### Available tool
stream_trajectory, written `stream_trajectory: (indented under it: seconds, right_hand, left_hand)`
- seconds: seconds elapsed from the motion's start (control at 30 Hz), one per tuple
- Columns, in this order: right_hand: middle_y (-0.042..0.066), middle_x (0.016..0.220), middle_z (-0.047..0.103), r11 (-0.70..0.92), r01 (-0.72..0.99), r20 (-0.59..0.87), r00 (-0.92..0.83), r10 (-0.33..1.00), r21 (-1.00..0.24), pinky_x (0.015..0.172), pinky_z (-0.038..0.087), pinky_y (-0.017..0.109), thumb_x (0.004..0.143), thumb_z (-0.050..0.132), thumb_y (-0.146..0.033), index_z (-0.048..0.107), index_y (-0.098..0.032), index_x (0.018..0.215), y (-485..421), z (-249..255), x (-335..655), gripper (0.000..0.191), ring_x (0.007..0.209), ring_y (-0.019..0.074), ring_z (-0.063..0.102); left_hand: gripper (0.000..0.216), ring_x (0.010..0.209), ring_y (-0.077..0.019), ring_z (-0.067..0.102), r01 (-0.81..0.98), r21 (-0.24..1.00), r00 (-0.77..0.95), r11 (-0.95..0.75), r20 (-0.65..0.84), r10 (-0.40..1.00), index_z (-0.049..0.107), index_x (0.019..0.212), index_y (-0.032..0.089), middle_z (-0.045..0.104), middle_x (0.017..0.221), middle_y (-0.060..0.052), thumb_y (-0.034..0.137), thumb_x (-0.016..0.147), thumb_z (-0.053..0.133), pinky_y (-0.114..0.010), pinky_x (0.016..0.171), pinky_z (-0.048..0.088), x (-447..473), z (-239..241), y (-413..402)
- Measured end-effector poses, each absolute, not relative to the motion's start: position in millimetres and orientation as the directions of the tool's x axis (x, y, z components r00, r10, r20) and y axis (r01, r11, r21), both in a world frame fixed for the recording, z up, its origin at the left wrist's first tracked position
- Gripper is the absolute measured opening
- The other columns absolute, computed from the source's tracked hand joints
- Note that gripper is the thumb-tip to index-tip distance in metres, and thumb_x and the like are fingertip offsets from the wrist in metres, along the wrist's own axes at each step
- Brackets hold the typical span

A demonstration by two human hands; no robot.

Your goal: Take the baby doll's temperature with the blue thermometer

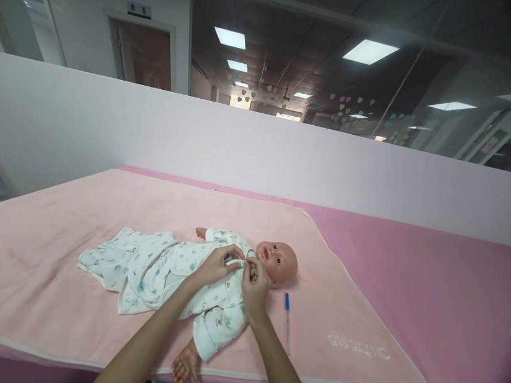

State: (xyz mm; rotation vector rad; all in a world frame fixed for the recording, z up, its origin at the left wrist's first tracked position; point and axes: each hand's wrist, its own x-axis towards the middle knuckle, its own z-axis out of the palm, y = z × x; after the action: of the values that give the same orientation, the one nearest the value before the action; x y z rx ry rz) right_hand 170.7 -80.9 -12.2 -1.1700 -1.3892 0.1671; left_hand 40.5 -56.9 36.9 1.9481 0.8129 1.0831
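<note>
A baby doll (278, 262) lies on its back with its head to the right, dressed in white printed baby clothes (193, 262). Over its upper chest, my left hand (219, 264) pinches the white edge of the baby clothes near the neckline. Close beside the doll's chin, my right hand (255, 284) has its thumb and fingers pressed together on the same edge. The fingertips of both hands nearly meet there, and the exact fastening between them is too small to make out. One sleeved arm of the doll stretches toward the front edge.
A blue-capped thermometer or pen-like stick (287, 311) lies right of my right forearm. The pink blanket (68, 206) under the doll covers a darker pink table surface (404, 266). A low white wall (241, 140) with dark glass above stands behind.
</note>
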Motion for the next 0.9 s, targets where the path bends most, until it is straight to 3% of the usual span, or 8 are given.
stream_trajectory:
  seconds: [0.33,0.7,0.9]
  right_hand:
    - [0.002,0.069,0.058,0.539,0.577,0.739,0.179,0.650,-0.614,0.053,0.040,0.022,0.084,0.040,-0.020,0.059,-0.018,0.082,-83.0,-8.3,169.2,0.019,0.056,0.0111,0.050]
    - [0.002,0.068,0.057,0.517,0.557,0.710,0.201,0.675,-0.650,0.052,0.039,0.022,0.084,0.041,-0.020,0.058,-0.017,0.080,-83.6,-8.6,169.6,0.017,0.054,0.0108,0.047]
    - [0.001,0.065,0.056,0.515,0.553,0.715,0.234,0.659,-0.655,0.049,0.036,0.021,0.082,0.041,-0.020,0.058,-0.017,0.076,-84.1,-6.0,168.9,0.018,0.051,0.0098,0.044]
  left_hand:
    - [0.019,0.087,-0.0175,0.056,0.194,0.832,0.462,-0.521,0.391,0.796,0.058,0.096,0.018,0.061,0.091,-0.005,0.024,0.078,0.054,-0.030,0.080,0.044,40.1,33.4,-54.5]
    - [0.014,0.087,-0.0167,0.056,0.145,0.840,0.505,-0.523,0.391,0.769,0.057,0.092,0.018,0.060,0.092,-0.004,0.023,0.079,0.055,-0.028,0.080,0.044,37.8,37.3,-56.1]
    - [0.028,0.085,-0.0176,0.056,0.177,0.852,0.497,-0.492,0.354,0.792,0.052,0.108,0.019,0.061,0.086,-0.003,0.028,0.081,0.052,-0.029,0.079,0.044,37.7,34.2,-55.1]
